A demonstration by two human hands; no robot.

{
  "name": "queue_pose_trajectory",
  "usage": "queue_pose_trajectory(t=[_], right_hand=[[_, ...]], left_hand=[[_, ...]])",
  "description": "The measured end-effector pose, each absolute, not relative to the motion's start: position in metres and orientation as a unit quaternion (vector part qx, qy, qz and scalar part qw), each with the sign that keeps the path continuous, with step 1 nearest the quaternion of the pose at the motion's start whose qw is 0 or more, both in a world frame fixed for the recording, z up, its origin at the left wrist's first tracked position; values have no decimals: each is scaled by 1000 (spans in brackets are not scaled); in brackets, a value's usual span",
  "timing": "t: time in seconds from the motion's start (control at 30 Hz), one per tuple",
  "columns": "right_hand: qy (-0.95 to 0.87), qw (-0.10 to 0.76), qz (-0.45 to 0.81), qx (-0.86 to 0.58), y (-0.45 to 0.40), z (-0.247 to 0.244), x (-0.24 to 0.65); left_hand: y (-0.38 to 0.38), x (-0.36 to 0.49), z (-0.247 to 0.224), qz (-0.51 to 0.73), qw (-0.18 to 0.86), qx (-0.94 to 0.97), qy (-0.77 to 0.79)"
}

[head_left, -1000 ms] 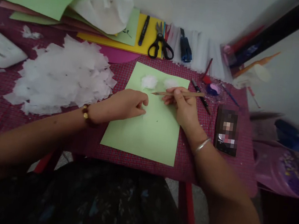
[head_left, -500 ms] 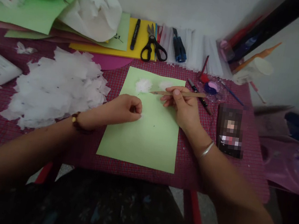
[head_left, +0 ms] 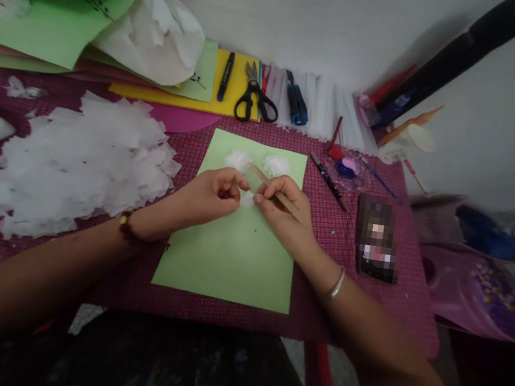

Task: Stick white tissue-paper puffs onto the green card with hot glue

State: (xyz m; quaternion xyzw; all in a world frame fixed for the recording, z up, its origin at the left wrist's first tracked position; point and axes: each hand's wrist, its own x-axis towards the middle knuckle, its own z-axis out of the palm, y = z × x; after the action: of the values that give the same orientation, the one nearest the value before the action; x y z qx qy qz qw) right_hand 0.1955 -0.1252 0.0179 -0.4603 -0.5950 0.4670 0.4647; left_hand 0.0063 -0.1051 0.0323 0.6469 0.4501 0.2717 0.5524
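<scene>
The slim stick (head_left: 259, 174) slants through the right hand (head_left: 290, 217), over green paper (head_left: 228, 265).

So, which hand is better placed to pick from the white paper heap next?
Probably the left hand: it is nearer the loose, thin white paper heap, while the right hand holds a slender tan stick.

Scissors (head_left: 252, 83) — behind the paper sheet (head_left: 223, 262)

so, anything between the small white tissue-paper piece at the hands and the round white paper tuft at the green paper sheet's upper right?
Yes, in this view: the right hand and its slim light-brown wooden stick come between piece and tuft.
</scene>
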Motion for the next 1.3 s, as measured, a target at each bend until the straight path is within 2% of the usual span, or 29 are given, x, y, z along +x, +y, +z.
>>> queue_pose_trajectory(t=[0.17,0.43,0.57,0.77,1.0,1.13,1.3], right_hand=[[-589,477,470,-452,-127,18,194],[-568,525,474,-421,-104,16,217],[-610,495,462,-412,-88,7,225],[-669,442,449,-393,-83,-1,217],[-673,444,428,-408,-82,-5,213],[-663,460,426,-409,-79,-6,212],[-628,481,449,-415,-81,-4,215]], left_hand=[[-112,9,33,287,593,600,453],[-71,-12,74,439,466,583,500],[-48,-16,62,453,486,569,484],[-47,-20,28,369,536,577,493],[-37,-42,36,220,552,640,487],[-42,-37,42,143,492,731,451],[-59,-9,34,196,360,778,476]])
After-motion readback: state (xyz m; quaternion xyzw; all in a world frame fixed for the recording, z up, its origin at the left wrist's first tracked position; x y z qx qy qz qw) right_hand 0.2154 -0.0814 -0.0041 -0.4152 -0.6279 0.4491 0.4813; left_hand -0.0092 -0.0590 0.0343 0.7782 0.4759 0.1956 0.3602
